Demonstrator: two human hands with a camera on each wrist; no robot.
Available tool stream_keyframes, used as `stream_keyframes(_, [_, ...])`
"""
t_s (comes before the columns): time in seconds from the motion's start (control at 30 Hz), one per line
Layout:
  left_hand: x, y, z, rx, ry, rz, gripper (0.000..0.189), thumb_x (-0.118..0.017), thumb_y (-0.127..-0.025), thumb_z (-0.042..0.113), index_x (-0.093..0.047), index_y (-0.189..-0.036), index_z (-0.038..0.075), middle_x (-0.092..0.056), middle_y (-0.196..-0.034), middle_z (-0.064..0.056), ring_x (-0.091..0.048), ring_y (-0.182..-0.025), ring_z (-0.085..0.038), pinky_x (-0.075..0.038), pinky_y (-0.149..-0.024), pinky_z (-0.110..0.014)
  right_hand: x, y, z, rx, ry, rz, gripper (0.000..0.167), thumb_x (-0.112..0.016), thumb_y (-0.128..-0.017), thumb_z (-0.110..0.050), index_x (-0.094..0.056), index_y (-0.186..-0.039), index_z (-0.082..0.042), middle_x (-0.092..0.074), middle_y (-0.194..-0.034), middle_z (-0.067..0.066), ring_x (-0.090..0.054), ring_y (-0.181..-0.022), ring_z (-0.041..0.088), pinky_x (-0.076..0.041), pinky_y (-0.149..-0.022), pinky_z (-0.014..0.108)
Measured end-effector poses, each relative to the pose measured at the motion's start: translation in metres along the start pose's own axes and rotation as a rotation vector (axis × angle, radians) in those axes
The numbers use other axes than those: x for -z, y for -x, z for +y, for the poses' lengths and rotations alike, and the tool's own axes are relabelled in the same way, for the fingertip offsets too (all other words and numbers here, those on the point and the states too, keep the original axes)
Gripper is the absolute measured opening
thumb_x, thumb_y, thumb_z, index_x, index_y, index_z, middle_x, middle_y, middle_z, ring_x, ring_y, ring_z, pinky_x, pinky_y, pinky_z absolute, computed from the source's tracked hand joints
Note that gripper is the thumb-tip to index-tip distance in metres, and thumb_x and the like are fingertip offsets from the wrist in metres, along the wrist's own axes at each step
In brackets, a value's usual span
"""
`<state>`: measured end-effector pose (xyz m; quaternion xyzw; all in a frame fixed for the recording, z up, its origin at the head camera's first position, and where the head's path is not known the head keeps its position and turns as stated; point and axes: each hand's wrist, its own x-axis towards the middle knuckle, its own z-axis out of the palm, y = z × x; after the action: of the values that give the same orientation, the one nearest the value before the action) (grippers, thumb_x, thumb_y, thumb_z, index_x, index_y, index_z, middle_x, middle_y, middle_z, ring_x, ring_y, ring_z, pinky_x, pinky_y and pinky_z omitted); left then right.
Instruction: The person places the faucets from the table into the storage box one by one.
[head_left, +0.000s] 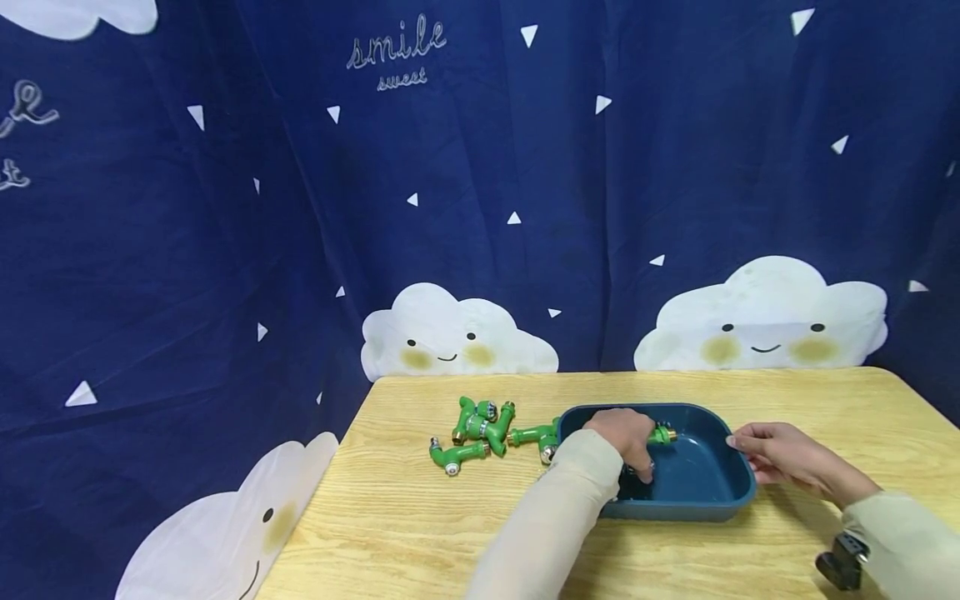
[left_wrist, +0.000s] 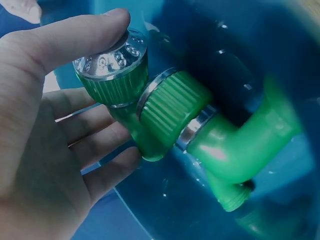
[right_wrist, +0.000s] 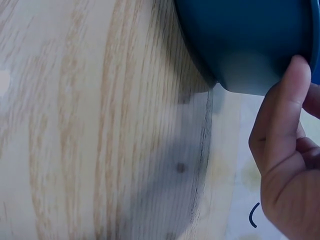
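1. A blue tub (head_left: pixel 693 475) stands on a wooden table (head_left: pixel 390 525), its long near rim facing the wearer and a strip of wood between its far rim and the table's far edge
2. The left hand (head_left: pixel 624 435) reaches over the tub's left side; its thumb and fingers hold a green tap (left_wrist: pixel 114 90) by the chrome-capped end, inside the tub
3. Other green tap parts lie close against that one (the left wrist view is too crowded to tell how many)
4. The right hand (head_left: pixel 782 456) pinches the tub's right rim, thumb and fingers closed narrowly on the edge
5. Between the hands, the tub's dark floor shows, giving the left hand room toward the right
6. Outside the left wall, a loose tap (head_left: pixel 532 435) lies just beside the tub; farther left, a tap cluster (head_left: pixel 480 425) and a single bent tap (head_left: pixel 456 457) lie well inside the table's left edge
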<state>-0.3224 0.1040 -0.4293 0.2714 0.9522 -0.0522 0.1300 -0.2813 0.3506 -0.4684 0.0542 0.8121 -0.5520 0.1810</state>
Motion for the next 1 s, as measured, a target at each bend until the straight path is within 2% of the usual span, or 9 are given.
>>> stream_keyframes(0.17, [-0.004,-0.002,-0.002,-0.008,0.004,-0.007,0.032,-0.085,-0.073,0.047,-0.063,-0.087,0.030,-0.062,-0.081,0.015,-0.057,-0.074,-0.005,-0.049,-0.061,-0.025,-0.002,-0.001,0.002,0.016,0.003,-0.005,0.033,-0.048,-0.104,-0.021,-0.056,-0.118,0.009,-0.064,-0.081,0.000,-0.063,-0.069,0.010,-0.058,-0.062,0.027])
stream_keyframes(0.27, [-0.005,-0.003,-0.004,0.003,0.017,-0.016,0.034,-0.085,-0.072,0.049,-0.064,-0.092,0.030,-0.063,-0.084,0.015,-0.057,-0.075,-0.005,-0.049,-0.062,-0.025,-0.004,0.000,0.002,0.021,0.003,-0.009,0.031,-0.048,-0.104,-0.020,-0.058,-0.115,0.007,-0.063,-0.080,0.000,-0.063,-0.068,0.009,-0.058,-0.061,0.026])
stream_keyframes(0.4, [-0.007,-0.004,-0.007,0.024,0.047,-0.024,0.044,-0.085,-0.071,0.051,-0.065,-0.105,0.034,-0.064,-0.092,0.016,-0.058,-0.079,-0.004,-0.050,-0.065,-0.026,-0.006,0.002,0.001,0.019,0.010,-0.002,0.029,-0.048,-0.104,-0.020,-0.058,-0.112,0.006,-0.061,-0.078,-0.001,-0.061,-0.065,0.009,-0.056,-0.059,0.024])
stream_keyframes(0.6, [-0.008,-0.007,-0.008,0.031,0.051,-0.022,0.046,-0.085,-0.069,0.052,-0.066,-0.106,0.034,-0.065,-0.090,0.015,-0.058,-0.078,-0.005,-0.051,-0.067,-0.026,-0.006,0.003,-0.001,0.026,0.007,-0.006,0.030,-0.048,-0.104,-0.020,-0.058,-0.113,0.007,-0.062,-0.079,0.000,-0.062,-0.066,0.009,-0.057,-0.060,0.025])
stream_keyframes(0.7, [-0.005,-0.007,-0.008,0.034,0.056,-0.028,0.047,-0.086,-0.069,0.051,-0.067,-0.109,0.033,-0.066,-0.095,0.015,-0.058,-0.079,-0.004,-0.052,-0.069,-0.026,-0.004,0.002,0.000,0.025,0.005,-0.011,0.030,-0.048,-0.104,-0.019,-0.058,-0.114,0.007,-0.064,-0.080,0.001,-0.063,-0.068,0.010,-0.058,-0.061,0.026])
stream_keyframes(0.9, [0.005,-0.002,-0.004,0.072,0.061,-0.054,0.062,-0.085,-0.071,0.051,-0.062,-0.127,0.039,-0.067,-0.118,0.020,-0.062,-0.097,-0.001,-0.054,-0.080,-0.024,-0.001,0.001,0.003,0.044,-0.010,-0.035,0.029,-0.049,-0.104,-0.020,-0.058,-0.112,0.006,-0.064,-0.079,0.000,-0.064,-0.068,0.010,-0.058,-0.062,0.027])
stream_keyframes(1.0, [0.006,-0.001,-0.001,0.084,0.056,-0.065,0.057,-0.085,-0.072,0.051,-0.064,-0.123,0.038,-0.067,-0.115,0.019,-0.063,-0.096,-0.002,-0.055,-0.078,-0.025,0.000,0.002,0.005,0.072,-0.034,-0.072,0.029,-0.049,-0.104,-0.022,-0.059,-0.111,0.005,-0.064,-0.079,-0.001,-0.065,-0.068,0.008,-0.059,-0.062,0.027])
